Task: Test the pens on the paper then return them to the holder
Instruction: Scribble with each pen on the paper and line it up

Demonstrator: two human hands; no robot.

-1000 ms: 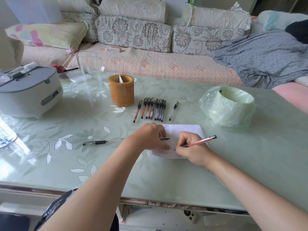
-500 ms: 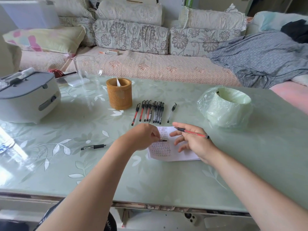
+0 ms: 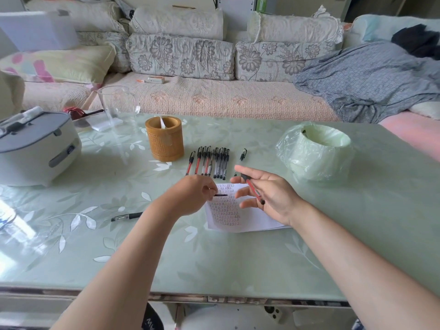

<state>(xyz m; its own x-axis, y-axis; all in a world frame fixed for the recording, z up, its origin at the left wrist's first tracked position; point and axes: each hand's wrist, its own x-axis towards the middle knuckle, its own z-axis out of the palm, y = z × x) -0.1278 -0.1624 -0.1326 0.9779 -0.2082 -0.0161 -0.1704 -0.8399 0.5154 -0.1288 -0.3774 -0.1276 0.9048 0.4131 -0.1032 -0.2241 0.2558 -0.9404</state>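
The left hand (image 3: 194,197) is in the middle of the frame, with the fingers curled. It pinches a small black piece, it seems a cap (image 3: 221,194), whose tip points to the right over the top of the paper (image 3: 257,219). The right hand (image 3: 271,195) is just to the right of it, above the paper, with the palm turned to the left. The red pen (image 3: 253,190) lies across this palm under the thumb, its black end up. The other fingers (image 3: 238,194) are spread and nearly straight. The two hands are close to each other but they do not touch.

The paper lies flat on the table (image 3: 238,258) and its left half is full of rows of small red marks. Above the hands, a row of pens (image 3: 220,163) lies side by side, red ones on the left and black ones on the right. One more black pen (image 3: 242,155) lies apart, to the right of the row. The holder (image 3: 165,141) stands upright to the left of the row. Another black pen (image 3: 127,216) lies alone at the left of the left forearm.

A grey and white cooker (image 3: 35,144) is at the left edge. A bowl in a plastic bag (image 3: 314,151) is at the right. A sofa (image 3: 214,98) fills the top of the frame.
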